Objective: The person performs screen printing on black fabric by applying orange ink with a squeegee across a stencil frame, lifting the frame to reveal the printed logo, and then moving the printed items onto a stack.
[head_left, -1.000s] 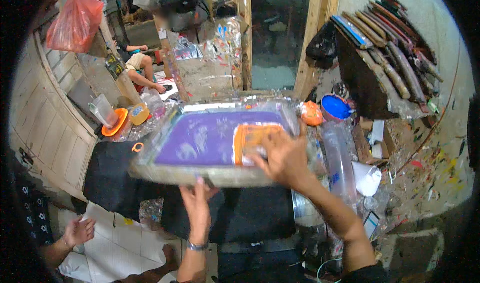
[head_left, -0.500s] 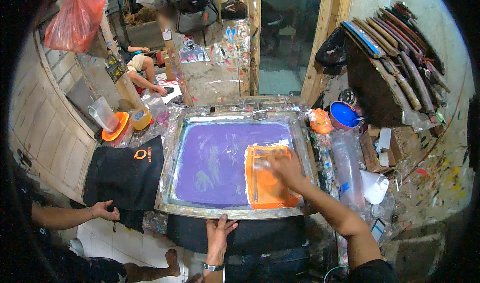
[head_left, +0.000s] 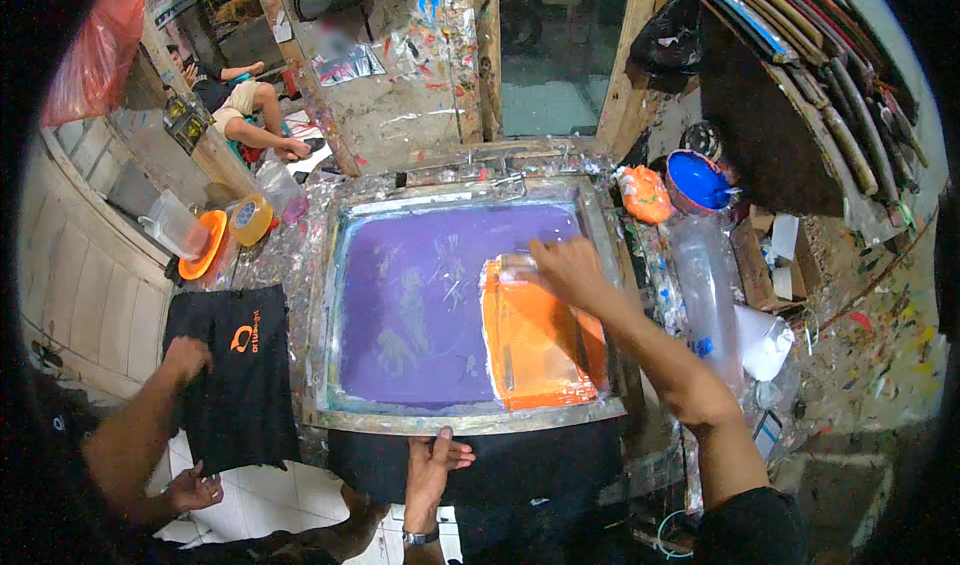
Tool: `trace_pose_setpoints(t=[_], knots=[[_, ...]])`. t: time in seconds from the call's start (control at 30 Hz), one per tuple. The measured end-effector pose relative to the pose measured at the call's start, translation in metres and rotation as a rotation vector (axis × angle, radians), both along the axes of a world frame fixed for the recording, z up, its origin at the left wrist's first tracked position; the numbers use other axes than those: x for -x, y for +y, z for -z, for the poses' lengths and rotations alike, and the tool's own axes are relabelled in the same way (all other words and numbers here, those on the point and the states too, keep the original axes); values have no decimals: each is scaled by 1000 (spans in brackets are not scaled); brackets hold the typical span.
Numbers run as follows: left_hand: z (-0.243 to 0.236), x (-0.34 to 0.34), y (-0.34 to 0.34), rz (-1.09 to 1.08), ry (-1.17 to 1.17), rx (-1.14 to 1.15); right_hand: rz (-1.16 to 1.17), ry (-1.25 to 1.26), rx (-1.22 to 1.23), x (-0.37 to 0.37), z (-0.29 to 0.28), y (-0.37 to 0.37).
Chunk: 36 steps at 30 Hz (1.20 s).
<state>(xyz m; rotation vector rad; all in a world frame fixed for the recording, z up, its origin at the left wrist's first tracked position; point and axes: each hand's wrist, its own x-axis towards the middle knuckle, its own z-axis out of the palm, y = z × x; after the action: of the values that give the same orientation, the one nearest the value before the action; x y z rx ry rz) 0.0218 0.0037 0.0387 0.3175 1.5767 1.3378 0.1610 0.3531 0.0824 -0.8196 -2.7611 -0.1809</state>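
Note:
A screen frame with a purple mesh lies over black fabric on a paint-spattered bench. Orange ink with white edges covers the mesh's right part. My right hand is closed on a squeegee, partly hidden and blurred, at the top of the orange area. My left hand grips the front edge of the frame from below.
At left, another person's hands are at black printed fabric; a seated person is behind. Cups, tape, a blue ink bowl, plastic and stacked boards surround the screen.
The frame went from raised and blurred to lower on the bench. My right hand moved up along the orange ink, which spread downward. The other person's hands moved at the printed fabric.

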Motion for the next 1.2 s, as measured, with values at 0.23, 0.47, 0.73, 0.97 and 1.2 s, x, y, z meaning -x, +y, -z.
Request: trace_pose_setpoints(t=[0.23,0.47,0.73,0.97,1.2], knots=[[3,-4,5,-8,28,-29,-164,89,-59,-84,33,-148],[15,4,-8,17,44,-47,-42,-163,336,-69,-26,-150],[13,2,1,74,65,-99,-114,201,50,-41,-8,-46],[-4,-5,-4,26,110,-66,-55,173,-146,-13,40,-40],[14,0,-5,-10,61,-46,-63,-31,315,-64,-3,-149]])
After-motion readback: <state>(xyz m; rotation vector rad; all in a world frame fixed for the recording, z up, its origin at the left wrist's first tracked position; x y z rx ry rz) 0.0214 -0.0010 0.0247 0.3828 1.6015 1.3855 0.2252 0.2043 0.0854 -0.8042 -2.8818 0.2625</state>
